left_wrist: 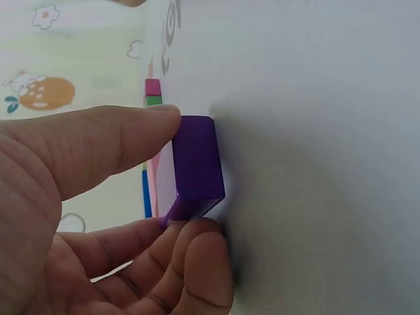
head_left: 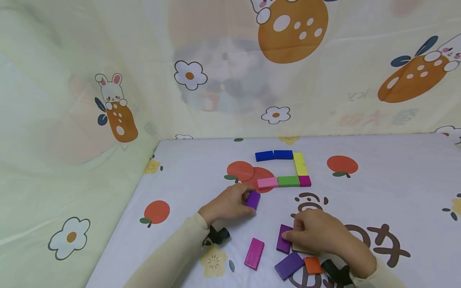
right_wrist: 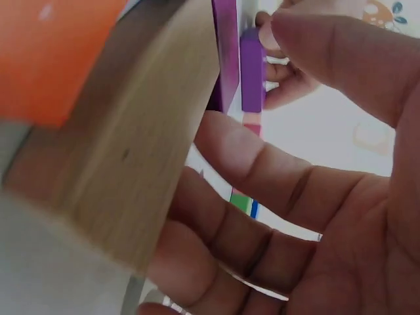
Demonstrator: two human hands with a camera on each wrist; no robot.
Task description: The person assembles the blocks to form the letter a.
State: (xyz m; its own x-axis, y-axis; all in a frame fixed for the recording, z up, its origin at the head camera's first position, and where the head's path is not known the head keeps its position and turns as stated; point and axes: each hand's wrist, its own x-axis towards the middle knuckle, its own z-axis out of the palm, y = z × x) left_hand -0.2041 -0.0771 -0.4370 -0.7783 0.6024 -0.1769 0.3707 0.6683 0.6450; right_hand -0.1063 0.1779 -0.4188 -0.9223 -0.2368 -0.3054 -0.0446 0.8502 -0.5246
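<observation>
Pinched between the thumb and fingers of my left hand is a purple block. In the left wrist view, the thumb presses one side of this purple block and the fingers curl at its lower end. My right hand reaches over a darker purple block, thumb tip overlapping its right edge. Beside that block, a plain wooden block fills much of the right wrist view; in the head view the right hand mostly hides it. The right index fingertip lies at the meeting of the two blocks.
Farther back, an outline of blocks lies on the patterned cloth: two blue, one yellow, a magenta, a green and a light pink. Nearer are a pink block, another purple block and an orange block.
</observation>
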